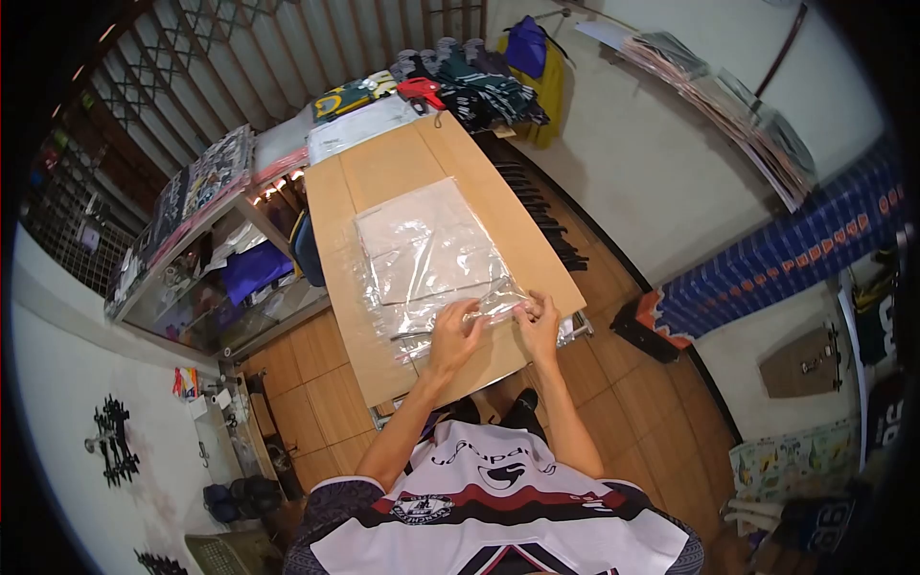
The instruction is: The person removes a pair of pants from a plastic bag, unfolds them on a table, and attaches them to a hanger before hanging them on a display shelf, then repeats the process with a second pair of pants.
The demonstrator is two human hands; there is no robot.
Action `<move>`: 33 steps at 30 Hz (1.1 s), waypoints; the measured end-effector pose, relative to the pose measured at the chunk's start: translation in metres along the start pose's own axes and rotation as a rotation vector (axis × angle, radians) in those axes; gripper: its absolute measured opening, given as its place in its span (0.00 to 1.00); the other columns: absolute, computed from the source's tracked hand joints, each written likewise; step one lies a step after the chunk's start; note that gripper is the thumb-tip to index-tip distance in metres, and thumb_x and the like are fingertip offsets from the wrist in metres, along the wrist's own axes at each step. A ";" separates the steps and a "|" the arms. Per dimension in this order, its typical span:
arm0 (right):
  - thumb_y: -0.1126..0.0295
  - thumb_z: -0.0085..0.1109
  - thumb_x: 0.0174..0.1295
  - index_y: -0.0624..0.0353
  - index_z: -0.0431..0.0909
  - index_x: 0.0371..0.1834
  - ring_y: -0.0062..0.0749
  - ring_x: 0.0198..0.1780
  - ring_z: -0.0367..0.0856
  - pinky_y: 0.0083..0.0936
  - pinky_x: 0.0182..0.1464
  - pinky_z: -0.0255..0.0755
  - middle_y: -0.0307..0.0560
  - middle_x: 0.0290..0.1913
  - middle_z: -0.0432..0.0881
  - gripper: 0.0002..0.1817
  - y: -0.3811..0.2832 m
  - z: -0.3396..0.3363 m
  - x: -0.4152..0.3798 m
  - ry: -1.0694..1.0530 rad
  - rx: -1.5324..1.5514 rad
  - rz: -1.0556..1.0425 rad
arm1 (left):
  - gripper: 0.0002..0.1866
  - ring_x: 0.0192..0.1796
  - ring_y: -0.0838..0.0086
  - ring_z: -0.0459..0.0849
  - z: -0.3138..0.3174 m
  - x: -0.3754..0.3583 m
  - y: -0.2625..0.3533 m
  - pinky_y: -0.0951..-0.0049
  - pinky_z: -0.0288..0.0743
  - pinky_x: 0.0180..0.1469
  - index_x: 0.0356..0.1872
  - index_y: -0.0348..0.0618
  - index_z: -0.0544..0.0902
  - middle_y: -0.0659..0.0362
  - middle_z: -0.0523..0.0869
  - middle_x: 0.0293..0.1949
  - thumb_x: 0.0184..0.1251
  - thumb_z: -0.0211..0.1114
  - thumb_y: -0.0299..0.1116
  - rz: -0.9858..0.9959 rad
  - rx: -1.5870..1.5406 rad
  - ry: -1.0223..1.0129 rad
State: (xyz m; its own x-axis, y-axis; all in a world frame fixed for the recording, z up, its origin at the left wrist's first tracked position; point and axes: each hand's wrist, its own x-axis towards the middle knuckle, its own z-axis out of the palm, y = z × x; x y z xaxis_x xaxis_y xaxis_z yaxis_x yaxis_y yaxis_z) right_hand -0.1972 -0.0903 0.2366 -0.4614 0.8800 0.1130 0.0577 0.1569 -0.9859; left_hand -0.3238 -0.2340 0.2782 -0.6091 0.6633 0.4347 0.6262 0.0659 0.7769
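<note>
A clear plastic bag (426, 240) lies flat on the wooden table, with a pale, flat folded item inside that looks like cloth. Its near end, closest to me, is crinkled and shiny. My left hand (454, 337) rests on this near end, with fingers and thumb apart. At the bag's near right corner, my right hand (540, 326) pinches the plastic edge between thumb and fingers.
The wooden table (374, 182) carries folded clothes (460, 81) near its far end. A glass display case (192, 287) stands on the left. On the right are a wall shelf with flat packets (709, 101) and a blue printed roll (776, 254).
</note>
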 end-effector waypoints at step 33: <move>0.79 0.70 0.66 0.68 0.69 0.64 0.20 0.35 0.85 0.18 0.40 0.78 0.44 0.35 0.86 0.26 -0.018 -0.006 -0.004 -0.103 -0.089 -0.022 | 0.11 0.39 0.53 0.91 0.043 0.011 -0.001 0.59 0.83 0.42 0.50 0.37 0.80 0.48 0.91 0.38 0.71 0.69 0.25 -0.092 -0.109 -0.078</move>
State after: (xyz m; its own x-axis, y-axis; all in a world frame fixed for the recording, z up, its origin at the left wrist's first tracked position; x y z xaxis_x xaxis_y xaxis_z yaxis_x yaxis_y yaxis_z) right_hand -0.1910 -0.0942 0.2542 -0.5520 0.8256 0.1172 0.1221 0.2190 -0.9680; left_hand -0.3099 -0.1946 0.2625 -0.6190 0.7144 0.3261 0.5102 0.0501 0.8586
